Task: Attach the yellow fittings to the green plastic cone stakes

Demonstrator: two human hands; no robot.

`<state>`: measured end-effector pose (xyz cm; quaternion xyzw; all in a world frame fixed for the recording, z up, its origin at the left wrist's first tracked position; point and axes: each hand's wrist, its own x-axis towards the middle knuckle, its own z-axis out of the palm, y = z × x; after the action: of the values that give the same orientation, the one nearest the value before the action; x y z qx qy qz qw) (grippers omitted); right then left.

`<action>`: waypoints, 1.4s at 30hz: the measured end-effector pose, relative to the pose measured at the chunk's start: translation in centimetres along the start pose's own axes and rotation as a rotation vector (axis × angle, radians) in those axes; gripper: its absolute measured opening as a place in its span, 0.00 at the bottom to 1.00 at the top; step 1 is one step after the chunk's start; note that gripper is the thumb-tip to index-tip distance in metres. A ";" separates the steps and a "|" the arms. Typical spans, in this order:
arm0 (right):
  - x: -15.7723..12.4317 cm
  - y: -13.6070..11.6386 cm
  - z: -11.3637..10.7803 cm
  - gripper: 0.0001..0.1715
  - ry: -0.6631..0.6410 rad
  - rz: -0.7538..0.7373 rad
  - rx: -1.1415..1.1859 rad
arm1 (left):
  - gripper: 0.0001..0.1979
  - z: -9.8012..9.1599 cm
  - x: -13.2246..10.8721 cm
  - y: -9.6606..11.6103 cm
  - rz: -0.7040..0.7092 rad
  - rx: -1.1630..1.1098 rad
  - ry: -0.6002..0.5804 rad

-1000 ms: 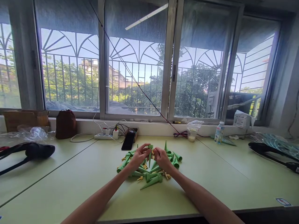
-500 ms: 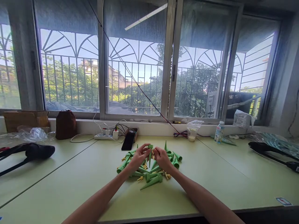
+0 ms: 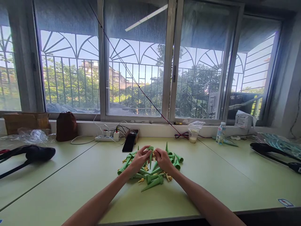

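Above the middle of the pile, my left hand (image 3: pixel 142 156) is closed around a green watering spike (image 3: pixel 150 160), held upright with its point down and its wide collar at the top. Close beside it, the fingers of my right hand (image 3: pixel 162 159) are pinched together at the spike's side. A bit of a small yellow valve shows at those fingertips, mostly hidden. Around and below both hands lie several more green watering spikes (image 3: pixel 152 182), pointing various ways. Small yellow valves (image 3: pixel 141 180) are scattered among them.
Behind the pile are a black phone (image 3: pixel 129 142) and a power strip (image 3: pixel 103 137) with cables. A plastic cup (image 3: pixel 193 136) and a bottle (image 3: pixel 220 133) stand at the back right. Black straplike items (image 3: pixel 39 153) lie at the far left, another at the right.
Both hands stay almost in place, with the spike still upright between them. The pile looks the same.
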<state>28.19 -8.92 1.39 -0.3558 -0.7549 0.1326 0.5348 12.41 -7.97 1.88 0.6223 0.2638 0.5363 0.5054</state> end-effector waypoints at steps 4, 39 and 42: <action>0.0 0.2 0.0 0.19 -0.005 -0.009 -0.020 | 0.26 0.2 -0.1 0.3 -0.035 -0.005 0.000; 0.6 2.9 -1.9 0.04 -0.095 -0.021 -0.375 | 0.13 -0.4 -0.7 0.9 0.044 1.244 0.028; 0.4 2.6 -1.8 0.03 -0.132 -0.042 -0.390 | 0.13 -0.5 -0.7 0.8 0.033 1.276 0.001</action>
<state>30.74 -7.15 0.85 -0.4274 -0.8068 -0.0045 0.4078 11.59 -8.75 2.30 0.8046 0.5219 0.2818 0.0268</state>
